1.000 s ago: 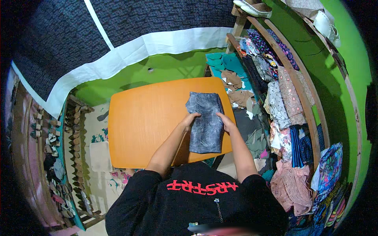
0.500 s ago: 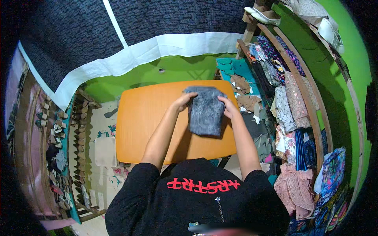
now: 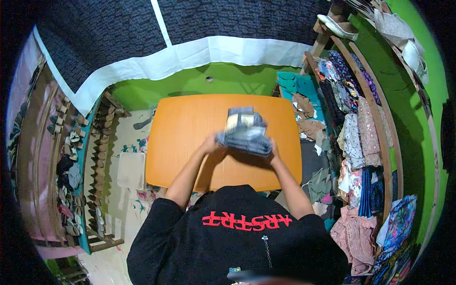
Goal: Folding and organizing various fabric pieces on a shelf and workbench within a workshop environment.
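From my remote seat, I see shoes (image 3: pixel 97 175) ranked along a rack at the left of the frame, presumably to keep each one visible. Nearer the centre, the left hand (image 3: pixel 209 144) pinches the left edge of the folded grey cloth (image 3: pixel 244 145), its fingertips hidden from me. That cloth sits mid-frame, over the orange table (image 3: pixel 183 123) (the pale patch near its top is too blurred to identify). The right hand (image 3: pixel 272 151) appears closed on the opposite edge, though blur hides its exact finger placement; gripping both ends likely stops the soft layers slumping open. At the right of the frame, folded garments (image 3: pixel 353 142) lie behind wooden rails (image 3: pixel 373 102), which probably keep them from spilling.
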`<state>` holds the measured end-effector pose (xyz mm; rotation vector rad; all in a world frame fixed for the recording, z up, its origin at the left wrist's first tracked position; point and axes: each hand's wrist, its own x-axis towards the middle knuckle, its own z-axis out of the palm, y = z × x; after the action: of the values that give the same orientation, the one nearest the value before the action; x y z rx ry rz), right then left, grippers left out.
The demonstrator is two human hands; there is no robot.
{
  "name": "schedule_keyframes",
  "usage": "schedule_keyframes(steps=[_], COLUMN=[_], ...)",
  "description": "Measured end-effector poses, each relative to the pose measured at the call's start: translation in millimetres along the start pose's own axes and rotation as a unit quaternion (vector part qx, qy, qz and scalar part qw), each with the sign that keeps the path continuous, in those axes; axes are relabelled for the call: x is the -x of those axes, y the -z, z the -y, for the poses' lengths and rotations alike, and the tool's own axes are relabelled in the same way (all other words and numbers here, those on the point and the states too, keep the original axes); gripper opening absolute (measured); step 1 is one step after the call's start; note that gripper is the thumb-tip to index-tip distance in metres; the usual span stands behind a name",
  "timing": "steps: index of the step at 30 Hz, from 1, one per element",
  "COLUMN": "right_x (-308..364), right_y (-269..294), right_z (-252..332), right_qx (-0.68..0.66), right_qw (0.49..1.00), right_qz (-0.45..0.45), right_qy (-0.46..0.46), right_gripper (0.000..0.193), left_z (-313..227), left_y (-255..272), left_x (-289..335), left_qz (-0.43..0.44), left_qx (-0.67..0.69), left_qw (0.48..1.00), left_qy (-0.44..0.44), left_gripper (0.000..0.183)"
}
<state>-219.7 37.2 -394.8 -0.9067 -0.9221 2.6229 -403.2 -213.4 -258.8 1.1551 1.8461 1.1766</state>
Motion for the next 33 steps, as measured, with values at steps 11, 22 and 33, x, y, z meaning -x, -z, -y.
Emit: schedule_keyframes(steps=[11,22,33], right_x=[132.6,100.8,99.7], right_y=[-85.1,-85.4,-95.4], right_z=[-4.2,-5.8,-18.3], right_qx=[0.788,0.741,0.750], right_qw=[0.501,0.528,0.479], right_qz=[0.159,0.266,0.307], right_qy=[0.320,0.319,0.336], right_gripper=[0.038,0.029,0.042], left_z=[6.7,49.1,50.7], left_y=[-28.0,-39.7,-28.8], left_x=[97.4,103.9,127.5], left_qz=[0.067,-0.042,0.009], left_qx=[-0.402,-0.296,-0.341], left_qw=[0.910,0.939,0.930], left_qy=[-0.075,-0.170,-0.136], left_gripper=[0.061,0.050,0.077])
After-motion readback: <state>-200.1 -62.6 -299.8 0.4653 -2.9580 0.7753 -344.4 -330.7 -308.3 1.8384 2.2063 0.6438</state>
